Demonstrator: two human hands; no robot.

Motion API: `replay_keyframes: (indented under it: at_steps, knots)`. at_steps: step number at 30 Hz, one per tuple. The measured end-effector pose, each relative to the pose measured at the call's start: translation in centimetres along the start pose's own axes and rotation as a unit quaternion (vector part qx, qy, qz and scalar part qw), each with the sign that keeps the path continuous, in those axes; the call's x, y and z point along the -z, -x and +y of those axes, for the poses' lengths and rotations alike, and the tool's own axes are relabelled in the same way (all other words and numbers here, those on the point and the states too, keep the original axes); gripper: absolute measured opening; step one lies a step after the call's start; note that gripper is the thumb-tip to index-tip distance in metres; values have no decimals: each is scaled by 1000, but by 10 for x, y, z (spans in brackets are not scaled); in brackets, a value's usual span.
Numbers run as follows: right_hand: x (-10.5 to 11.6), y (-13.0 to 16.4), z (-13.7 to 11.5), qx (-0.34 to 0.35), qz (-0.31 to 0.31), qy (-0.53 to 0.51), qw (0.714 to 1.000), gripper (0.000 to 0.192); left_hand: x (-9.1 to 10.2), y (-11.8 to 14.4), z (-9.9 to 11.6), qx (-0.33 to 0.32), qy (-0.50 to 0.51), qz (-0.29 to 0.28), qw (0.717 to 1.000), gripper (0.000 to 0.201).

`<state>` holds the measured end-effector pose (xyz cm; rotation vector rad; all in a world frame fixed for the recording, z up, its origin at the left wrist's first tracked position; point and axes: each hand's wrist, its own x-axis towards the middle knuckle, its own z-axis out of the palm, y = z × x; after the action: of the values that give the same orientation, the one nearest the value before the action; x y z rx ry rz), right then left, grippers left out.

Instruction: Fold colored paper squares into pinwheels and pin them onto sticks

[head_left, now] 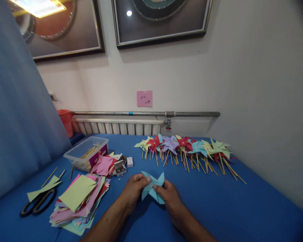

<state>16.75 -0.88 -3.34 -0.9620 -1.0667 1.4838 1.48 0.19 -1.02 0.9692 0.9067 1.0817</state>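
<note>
1. While the blue table (217, 208) serves as the landmark, its far left edge carries black-handled scissors (37, 203) with a pale green paper offcut (42, 189) lying across them.
2. Just right of the scissors sits a loose stack of coloured paper squares (78, 205), a yellow-green sheet on top.
3. Behind that stack, toward the table's back left, stands a clear plastic tub (84, 153) holding wooden sticks, with pink paper and a small open box of pins (120, 168) beside it.
4. At the table's near middle, the left hand (133, 190) pinches the left side of a light blue paper pinwheel (153, 187), thumb and fingers closed on it near its centre.
5. Touching the same pinwheel from the other side, the right hand (168, 195) grips its lower right part with fingers curled shut on the paper.
6. Judging from the folded points gathered at the middle, the step in hand looks like holding the vanes together at the centre; the next move probably calls for a pin and a stick while one hand holds the folds tight.
7. Along the table's back right lies a row of finished pinwheels (187, 148) on sticks, well apart from the hands.
</note>
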Motion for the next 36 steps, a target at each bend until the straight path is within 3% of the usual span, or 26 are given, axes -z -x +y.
replay_keyframes:
  at_steps: [9, 13, 16, 21, 29, 32, 36]
  knots:
    - [-8, 6, -11, 7, -35, -46, 998, 34, 6, -7, 0, -22, 20, 55, 998, 56]
    - [-1, -2, 2, 2, 17, 2, 1000, 39, 3, -2, 3, -22, 3, 24, 999, 46]
    - [4, -5, 8, 6, 11, 2, 1000, 40, 1, 0, 2, 5, -18, 3, 1000, 41]
    - [4, -4, 7, 7, -2, -5, 1000, 37, 2, -4, -2, 13, -37, 18, 999, 37]
    - [2, -6, 6, -3, 48, 24, 999, 33, 1, -3, -1, 14, -39, 15, 999, 40]
    - [4, -7, 8, -9, 52, 29, 998, 35, 2, -4, 1, 0, -30, 34, 999, 46]
    - [8, -13, 14, -23, 67, 54, 996, 39, 15, -10, 12, -63, -69, 116, 989, 43]
